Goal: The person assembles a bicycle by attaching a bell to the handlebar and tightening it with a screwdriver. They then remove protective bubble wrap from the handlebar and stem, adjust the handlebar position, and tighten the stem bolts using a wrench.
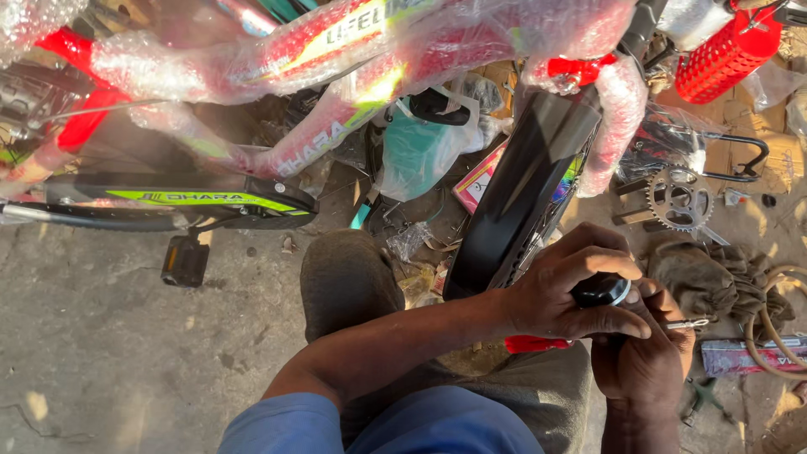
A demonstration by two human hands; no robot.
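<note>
- Black rounded knob-like part with a pale ring [602,291] sits low in the middle-right of the view, just beside the front wheel, clasped between both hands
- left hand [565,287] wraps over the top of that part, fingers curled round it, thumb lying along its lower side
- right hand [643,357] closes from beneath, and a thin silvery metal piece [688,324] juts out from its fingers; what sort of tool it is I cannot tell
- black mudguard over the dark front tyre [517,197] slopes up and away from the hands
- red bicycle frame wrapped in clear bubble film [336,67] spans the top of the view
- black pedal [184,261] hangs above the grey concrete floor [101,353] on the left
- toothed steel chainwheel [679,200] lies on the ground well to the right, near a red plastic basket [727,50]
</note>
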